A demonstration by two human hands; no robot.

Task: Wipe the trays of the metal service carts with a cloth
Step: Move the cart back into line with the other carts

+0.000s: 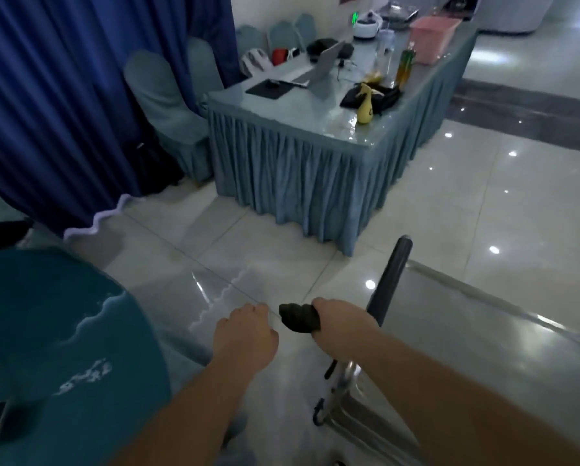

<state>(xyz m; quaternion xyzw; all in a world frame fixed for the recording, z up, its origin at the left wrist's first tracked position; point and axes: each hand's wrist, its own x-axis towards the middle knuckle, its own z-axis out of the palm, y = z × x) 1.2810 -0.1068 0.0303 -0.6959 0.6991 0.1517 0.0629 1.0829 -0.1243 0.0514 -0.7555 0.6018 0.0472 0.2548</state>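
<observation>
1. The right hand is closed in a fist around a dark cloth, which bunches out past the knuckles to the left.
2. The left hand is curled into a loose fist just beside the cloth, holding nothing that can be seen.
3. A metal cart sits low at the right, its dark handle behind the right hand.
4. Beyond, across the shiny tiled floor, a skirted bench carries a laptop and bottles.

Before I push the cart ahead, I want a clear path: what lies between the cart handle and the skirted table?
In the head view, only bare glossy floor tile lies between the cart handle and the skirted table.
</observation>
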